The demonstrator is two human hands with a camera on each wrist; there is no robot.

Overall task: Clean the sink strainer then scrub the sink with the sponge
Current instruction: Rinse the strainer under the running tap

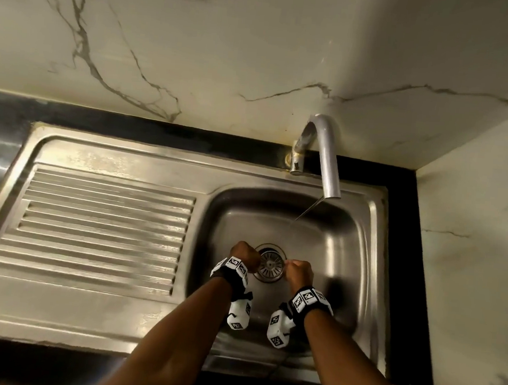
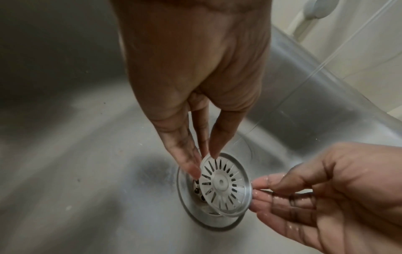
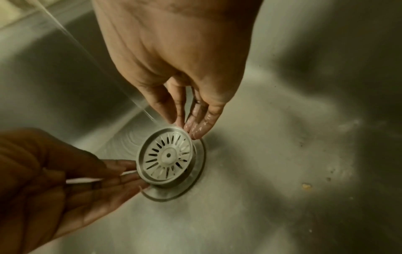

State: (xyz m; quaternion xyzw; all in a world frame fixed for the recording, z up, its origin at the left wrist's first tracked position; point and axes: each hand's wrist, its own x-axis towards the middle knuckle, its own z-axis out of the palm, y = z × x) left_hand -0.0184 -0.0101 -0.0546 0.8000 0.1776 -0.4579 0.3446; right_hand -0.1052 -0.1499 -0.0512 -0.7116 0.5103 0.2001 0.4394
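Observation:
The round metal sink strainer with a white slotted insert sits tilted, partly lifted out of the drain ring at the bottom of the steel sink. My left hand reaches down and pinches the strainer's left rim between thumb and fingers. My right hand, wet, pinches the opposite rim of the strainer. In the head view the left hand and right hand flank the drain. No sponge is in view.
The curved faucet stands at the sink's back edge and lets a thin stream of water fall just beside the drain. A ribbed drainboard lies to the left. Small crumbs lie on the basin floor. Marble walls close the back and right.

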